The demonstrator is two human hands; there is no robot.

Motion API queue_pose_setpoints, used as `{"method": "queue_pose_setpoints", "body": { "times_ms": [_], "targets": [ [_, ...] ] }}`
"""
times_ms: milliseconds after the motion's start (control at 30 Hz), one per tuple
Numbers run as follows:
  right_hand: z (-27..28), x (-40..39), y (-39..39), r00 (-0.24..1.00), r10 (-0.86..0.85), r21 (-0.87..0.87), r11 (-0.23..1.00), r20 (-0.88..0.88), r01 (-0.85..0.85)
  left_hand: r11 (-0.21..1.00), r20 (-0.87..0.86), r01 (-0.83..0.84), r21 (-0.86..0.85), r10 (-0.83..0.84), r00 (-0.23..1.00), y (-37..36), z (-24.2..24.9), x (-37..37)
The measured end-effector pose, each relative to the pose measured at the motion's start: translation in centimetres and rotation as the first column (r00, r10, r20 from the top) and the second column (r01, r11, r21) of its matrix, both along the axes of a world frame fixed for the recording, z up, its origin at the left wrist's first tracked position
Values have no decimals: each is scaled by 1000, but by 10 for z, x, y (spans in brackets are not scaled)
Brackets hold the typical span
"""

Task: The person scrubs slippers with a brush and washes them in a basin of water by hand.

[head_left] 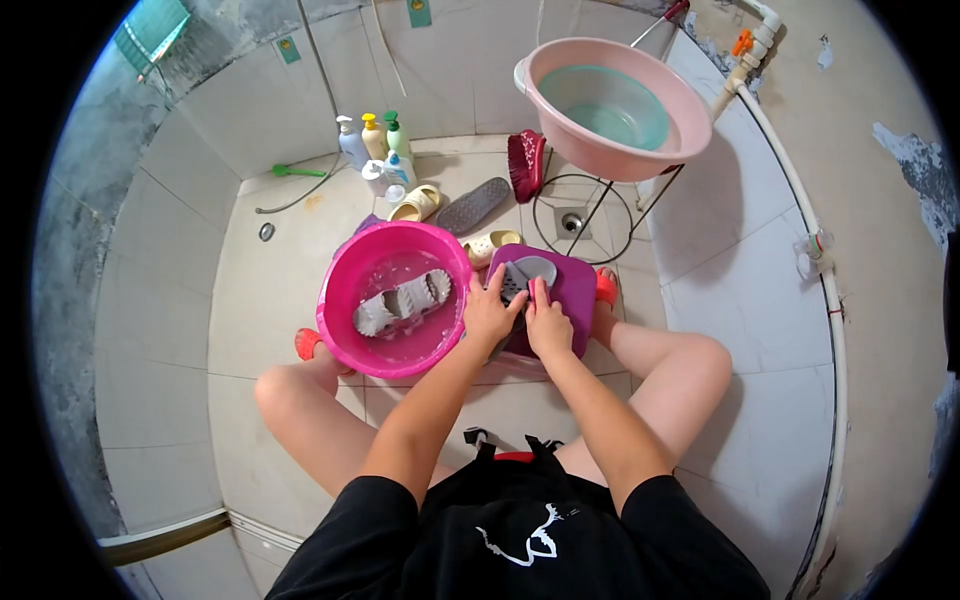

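Observation:
A grey slipper (537, 268) with a patch of dark holes lies on a purple stool (574, 290) between my knees. My left hand (489, 310) is closed on the slipper's left side. In my right hand (550, 326) is a small pink object (533, 288), pressed against the slipper and mostly covered by the fingers; its kind is hidden. Left of the stool stands a bright pink basin (345, 345) with sudsy water. Another pair of light grey slippers (402, 303) lies inside the basin.
Several pump bottles (372, 140) stand by the back wall. Cream clogs (417, 203), a dark grey slipper (474, 205) and a red brush head (526, 165) lie beyond the stool. A pale pink basin (690, 115) rests on a wire stand at right, near a floor drain (571, 223).

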State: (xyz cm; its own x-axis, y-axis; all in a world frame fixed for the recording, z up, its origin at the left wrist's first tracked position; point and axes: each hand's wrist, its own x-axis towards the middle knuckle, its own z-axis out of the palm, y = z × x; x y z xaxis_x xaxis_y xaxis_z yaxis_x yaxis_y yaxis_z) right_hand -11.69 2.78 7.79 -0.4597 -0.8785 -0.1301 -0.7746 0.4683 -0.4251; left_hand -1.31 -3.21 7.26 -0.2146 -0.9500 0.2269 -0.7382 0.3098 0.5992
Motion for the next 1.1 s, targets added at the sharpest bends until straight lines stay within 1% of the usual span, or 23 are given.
{"method": "queue_pose_setpoints", "body": {
  "times_ms": [33, 67, 100, 133, 167, 200, 233, 300, 367, 433, 500, 567, 633, 667, 700, 767, 833, 900, 933, 967, 1033, 1067, 1100],
  "targets": [
    [0, 0, -2, 999, 21, 15, 1000, -27, -20, 1000, -1, -1, 3, 1, 1000, -3, 0, 0],
    [-3, -4, -6, 995, 79, 0, 997, -67, -79, 996, 23, 6, 90, -8, 1000, -5, -1, 0],
    [-5, -7, -11, 995, 79, 5, 997, -64, -79, 984, 49, 10, 177, -19, 999, -6, -1, 1],
    [-8, -8, -18, 988, 107, 1, 994, -112, -108, 994, 30, -11, 110, 8, 1000, -8, -5, 1],
    [-11, -9, -24, 978, 137, 2, 990, -159, -138, 992, 37, -14, 124, 10, 999, -11, -8, 2],
    [-9, -7, -29, 980, 116, -25, 992, -164, -122, 986, 32, -64, 154, 60, 998, -17, -8, 0],
    [-7, -1, -32, 990, 67, -30, 997, -127, -72, 977, 25, -115, 181, 112, 993, -23, -10, -2],
    [1, 17, -24, 998, -14, -44, 999, -69, 11, 975, -4, -146, 170, 149, 989, -26, -18, -4],
    [7, 31, 2, 999, 46, -27, 999, -21, -47, 976, 6, -191, 109, 191, 982, -26, -24, -7],
    [1, 13, 8, 983, 144, -2, 989, -117, -145, 977, -10, -194, 90, 195, 981, -26, -26, -8],
    [-11, -21, -10, 961, 127, -25, 990, -248, -137, 991, -3, -135, -4, 135, 991, -27, -31, -5],
    [-14, -31, -26, 960, 128, 14, 992, -250, -129, 991, -14, -136, 15, 136, 991, -28, -31, -6],
    [-15, -18, -36, 996, -45, -75, 996, -80, 39, 982, 16, -166, 90, 165, 986, -30, -30, -7],
    [-12, -5, -26, 999, -22, -96, 995, -48, 18, 981, 10, -170, 91, 170, 985, -29, -29, -7],
    [-15, 9, -10, 995, 99, -130, 987, 25, -95, 980, 2, -171, 96, 172, 985, -30, -27, -6],
    [-5, 20, 11, 987, 153, -103, 984, 47, -147, 979, -8, -174, 108, 176, 984, -30, -28, -6],
    [-2, -6, -6, 966, 181, 13, 983, -185, -182, 980, 1, -169, 106, 170, 985, -31, -31, -6],
    [2, -19, -31, 958, 180, 24, 984, -225, -179, 982, -8, -166, 93, 167, 986, -30, -33, -5],
    [2, -12, -37, 972, 112, 21, 994, -208, -110, 981, -25, -176, 76, 178, 984, -32, -32, -6],
    [2, 0, -37, 970, 117, 20, 993, -214, -115, 981, -32, -181, 75, 183, 983, -32, -31, -6],
    [1, 23, -21, 995, 56, -46, 997, -82, -60, 972, 21, -187, 141, 185, 982, -32, -26, -6],
    [2, 24, -10, 993, 113, -21, 993, 23, -112, 976, -15, -182, 116, 185, 983, -32, -29, -5],
    [6, 18, -10, 993, 117, -21, 993, 20, -116, 976, -19, -185, 116, 189, 982, -32, -28, -4]
  ]
}}
